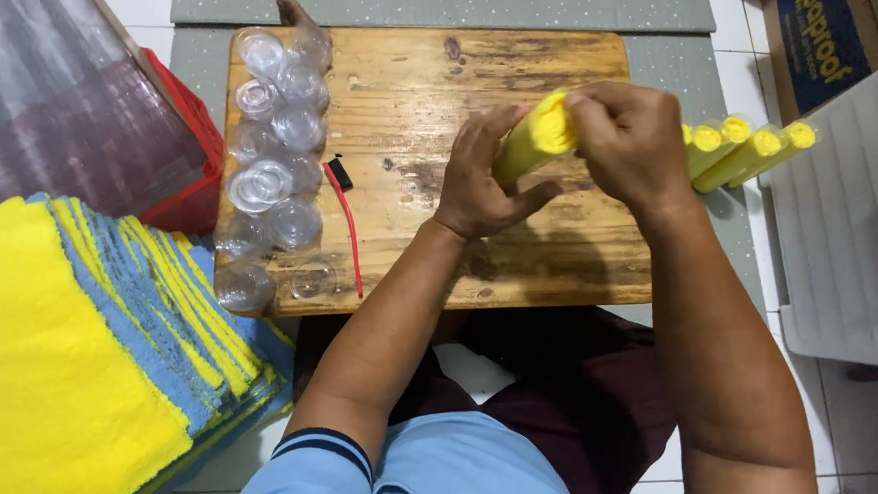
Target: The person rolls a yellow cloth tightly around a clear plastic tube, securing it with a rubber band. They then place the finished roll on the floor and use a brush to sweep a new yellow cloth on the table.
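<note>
Nearest me, blue sleeves and dark cloth over my lap. At my left, a thick stack of folded cloths (75, 366), fluffy pile, yellow on top with blue and yellow edges fanned along its side.

Wooden tabletop (509, 63): a small board, worn, stained dark in patches, grain running across.

My left hand (481, 180) is half closed, thumb out, fingers cupped under the lower part of a yellow rolled cloth (533, 137). My right hand (629, 142) is closed over the roll's upper end, fingers curled on top. The roll is a tight cylinder, soft-textured, tilted and held just above the board's right half.

Just right of my right hand, at the board's edge, a row of finished yellow rolls (749, 150) lies side by side, touching, spiral ends facing me.

Along the board's left edge, a cluster of clear plastic cups and lids (275, 165), round, glossy, some lying on their sides. Beside them, a thin red strip with a small black piece (345, 207) at its far end.

Left and farther, a red crate (194, 160) under a translucent plastic sheet (41, 97). Right, a white ribbed plastic panel (850, 245). Far right corner, a cardboard box with a dark blue label and yellow lettering (828, 26). Beyond the board, a grey speckled mat (446, 1) on white floor tiles.
</note>
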